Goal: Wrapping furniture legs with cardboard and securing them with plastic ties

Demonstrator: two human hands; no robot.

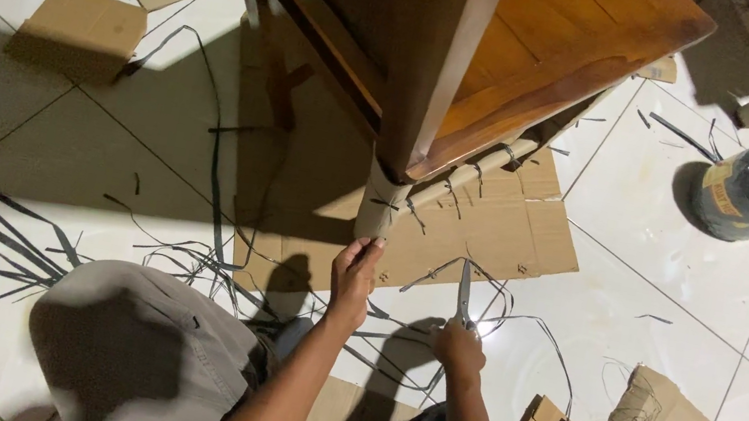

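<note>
left hand (352, 283) fingers grip cardboard-wrapped leg (379, 209); right hand (458, 344) clenches scissors (463, 297).

The cardboard wrap (383, 204) sheathes the foot of a dark wooden furniture leg (427, 77), bound by thin dark straps, its lower end pinched at floor level. The scissors (464, 295) are slim and metallic, pointing upward, blades near a loose strap (519, 318) curling over the tiles.
</note>
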